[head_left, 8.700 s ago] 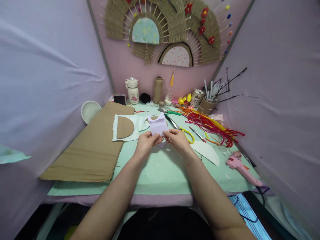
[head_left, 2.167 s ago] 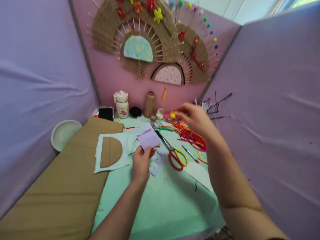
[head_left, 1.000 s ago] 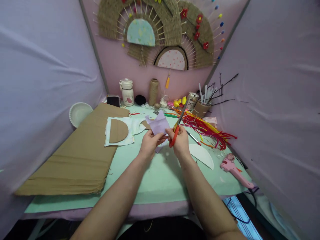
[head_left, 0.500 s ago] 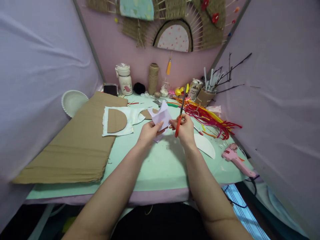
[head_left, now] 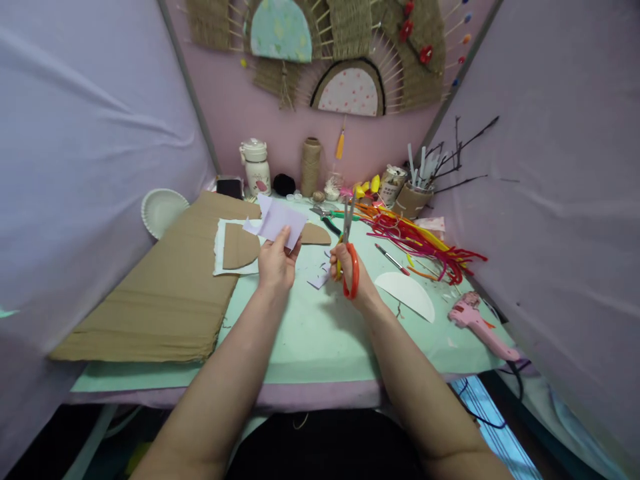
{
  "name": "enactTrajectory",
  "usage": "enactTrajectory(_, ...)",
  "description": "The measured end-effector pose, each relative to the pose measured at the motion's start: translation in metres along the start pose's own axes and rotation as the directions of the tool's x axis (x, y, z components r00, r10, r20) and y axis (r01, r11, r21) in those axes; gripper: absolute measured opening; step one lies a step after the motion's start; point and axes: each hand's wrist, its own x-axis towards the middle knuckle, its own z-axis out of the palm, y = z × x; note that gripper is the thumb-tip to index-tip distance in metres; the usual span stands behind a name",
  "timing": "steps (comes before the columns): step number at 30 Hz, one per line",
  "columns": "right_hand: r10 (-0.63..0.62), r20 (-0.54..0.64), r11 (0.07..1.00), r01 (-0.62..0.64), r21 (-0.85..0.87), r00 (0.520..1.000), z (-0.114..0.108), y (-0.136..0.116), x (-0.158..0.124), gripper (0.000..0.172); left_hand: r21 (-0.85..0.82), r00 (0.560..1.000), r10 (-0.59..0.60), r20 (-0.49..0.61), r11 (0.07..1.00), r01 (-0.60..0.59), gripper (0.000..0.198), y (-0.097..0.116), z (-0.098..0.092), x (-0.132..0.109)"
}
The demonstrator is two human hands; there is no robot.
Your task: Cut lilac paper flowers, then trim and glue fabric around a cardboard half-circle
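Observation:
My left hand [head_left: 279, 262] pinches a piece of lilac paper [head_left: 283, 219] with a cut, irregular left edge, held above the table. In my right hand [head_left: 350, 270] is a pair of scissors [head_left: 352, 263] with red-orange handles, blades pointing up and away from me. Between the hands, small lilac scraps [head_left: 319, 277] lie on the table. Left of the paper, a rounded cardboard piece [head_left: 240, 245] rests on a white fabric piece [head_left: 219, 257]. Partly behind the left hand's paper lies another cardboard piece [head_left: 316, 235]. A white half-circle [head_left: 407, 293] lies right of the scissors.
A large cardboard sheet [head_left: 165, 293] covers the table's left side, beside a paper plate [head_left: 164, 212]. Pliers [head_left: 330, 223], a pen [head_left: 392, 259], colourful pipe cleaners [head_left: 420, 237] and a pink glue gun [head_left: 483, 325] lie to the right. A bottle [head_left: 257, 167] and twine spool [head_left: 311, 165] stand behind.
My left hand has moved left with the lilac paper, away from the scissors. My right hand has shifted slightly left and lower, and the scissors' blades are tilted differently. The view has tipped upward.

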Motion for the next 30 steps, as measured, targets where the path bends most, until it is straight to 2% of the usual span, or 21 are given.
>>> enactTrajectory(5, 0.046, 0.161, 0.996, -0.032, -0.088, 0.986, 0.018, 0.004, -0.014, 0.043, -0.059, 0.999, 0.044, 0.000, 0.997, -0.044, 0.014, 0.005, 0.001, -0.003)
enactTrajectory(9, 0.039, 0.228, 0.987, -0.002, -0.160, 0.973, 0.023, -0.002, -0.022, 0.039, -0.079, 0.998, 0.057, 0.009, 0.995, -0.056, 0.014, 0.007, 0.002, -0.007)
enactTrajectory(19, -0.022, 0.244, 0.964, 0.086, -0.252, 0.969, 0.023, -0.006, -0.028, 0.032, -0.133, 0.999, 0.040, 0.037, 0.991, -0.035, 0.014, 0.013, 0.009, -0.018)
enactTrajectory(30, -0.048, 0.205, 0.950, 0.107, -0.292, 0.978, 0.026, -0.002, -0.035, 0.030, -0.183, 0.999, -0.032, -0.031, 0.983, 0.025, 0.021, 0.006, 0.012, -0.038)
